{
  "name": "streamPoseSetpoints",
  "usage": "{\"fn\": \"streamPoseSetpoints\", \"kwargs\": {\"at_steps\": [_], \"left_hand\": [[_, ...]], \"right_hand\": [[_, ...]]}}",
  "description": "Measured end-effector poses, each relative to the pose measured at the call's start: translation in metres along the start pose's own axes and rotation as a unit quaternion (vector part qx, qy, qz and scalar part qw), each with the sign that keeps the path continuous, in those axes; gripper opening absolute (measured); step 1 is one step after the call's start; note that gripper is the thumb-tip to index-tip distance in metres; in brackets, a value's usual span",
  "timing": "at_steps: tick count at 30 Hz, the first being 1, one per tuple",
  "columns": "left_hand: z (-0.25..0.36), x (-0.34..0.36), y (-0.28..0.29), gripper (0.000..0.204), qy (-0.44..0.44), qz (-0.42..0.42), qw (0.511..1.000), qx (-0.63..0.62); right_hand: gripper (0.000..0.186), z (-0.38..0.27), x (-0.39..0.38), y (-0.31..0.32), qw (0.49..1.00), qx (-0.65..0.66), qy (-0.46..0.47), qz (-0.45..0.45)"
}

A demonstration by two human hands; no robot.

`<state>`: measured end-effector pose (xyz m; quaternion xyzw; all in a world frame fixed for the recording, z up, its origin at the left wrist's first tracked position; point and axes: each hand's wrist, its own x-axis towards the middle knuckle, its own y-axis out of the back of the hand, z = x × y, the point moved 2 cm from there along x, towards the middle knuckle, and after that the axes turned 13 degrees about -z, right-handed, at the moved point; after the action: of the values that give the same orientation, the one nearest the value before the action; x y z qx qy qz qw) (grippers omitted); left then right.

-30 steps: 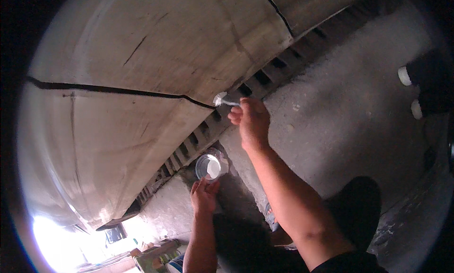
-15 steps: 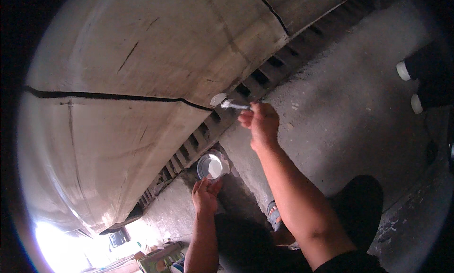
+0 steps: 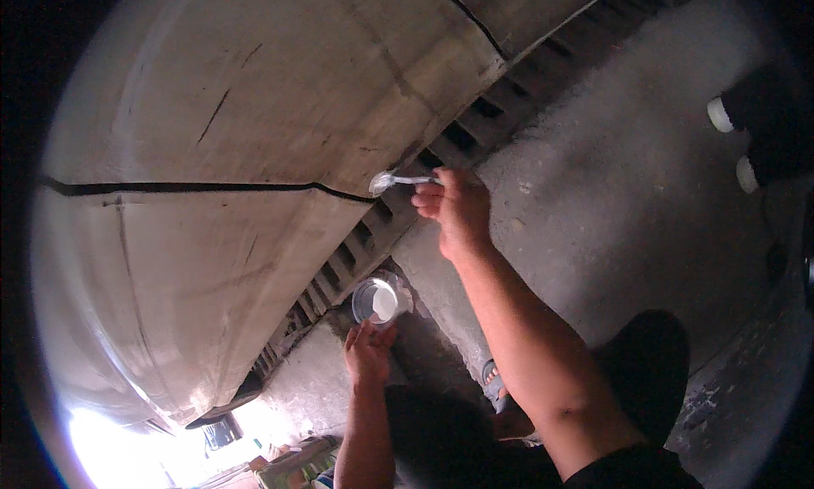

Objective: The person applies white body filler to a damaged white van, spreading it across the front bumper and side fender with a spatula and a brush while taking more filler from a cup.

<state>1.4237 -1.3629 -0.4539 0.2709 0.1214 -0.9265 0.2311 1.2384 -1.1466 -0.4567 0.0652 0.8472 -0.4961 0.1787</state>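
Observation:
My right hand (image 3: 458, 208) is closed round the handle of a small brush (image 3: 410, 180) with a whitish head. The brush head lies against a white patch (image 3: 378, 185) at the lower edge of a pale, scuffed car body (image 3: 254, 125), by the bottom of a dark door gap. Lower down, my left hand (image 3: 370, 350) grips the near rim of a round, clear cup (image 3: 366, 301). White liquid, which looks like paint, lies in the cup. Some of the left fingers are hidden behind the cup.
A slotted drain grate (image 3: 458, 135) runs along the floor below the car. Another person's dark trousers and white-tipped shoes (image 3: 720, 114) stand at the right. My sandalled foot (image 3: 492, 379) is below my right forearm. Boxes and clutter (image 3: 292, 465) lie at the bottom left.
My right hand has moved slightly left, bringing the brush head from beside the white patch onto it. My left hand and the cup have stayed nearly still.

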Motion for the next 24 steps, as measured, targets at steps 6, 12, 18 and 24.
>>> {"fn": "streamPoseSetpoints", "kwargs": {"at_steps": [6,12,18,24], "left_hand": [[-0.003,0.002,0.007,0.011,-0.001,0.005,1.0,-0.007],[0.0,0.002,-0.001,0.01,0.002,-0.016,1.0,-0.005],[0.003,-0.001,0.003,0.009,0.006,-0.007,1.0,0.006],[-0.002,0.004,0.004,0.011,0.002,-0.034,0.999,0.008]], "right_hand": [[0.017,-0.021,-0.006,-0.002,0.983,-0.114,0.14,-0.026],[0.022,0.023,-0.025,-0.014,0.913,-0.325,0.224,-0.097],[0.022,-0.029,-0.008,-0.009,0.981,-0.143,0.122,-0.051],[0.018,-0.006,-0.01,-0.003,0.952,-0.219,0.203,-0.066]]}}
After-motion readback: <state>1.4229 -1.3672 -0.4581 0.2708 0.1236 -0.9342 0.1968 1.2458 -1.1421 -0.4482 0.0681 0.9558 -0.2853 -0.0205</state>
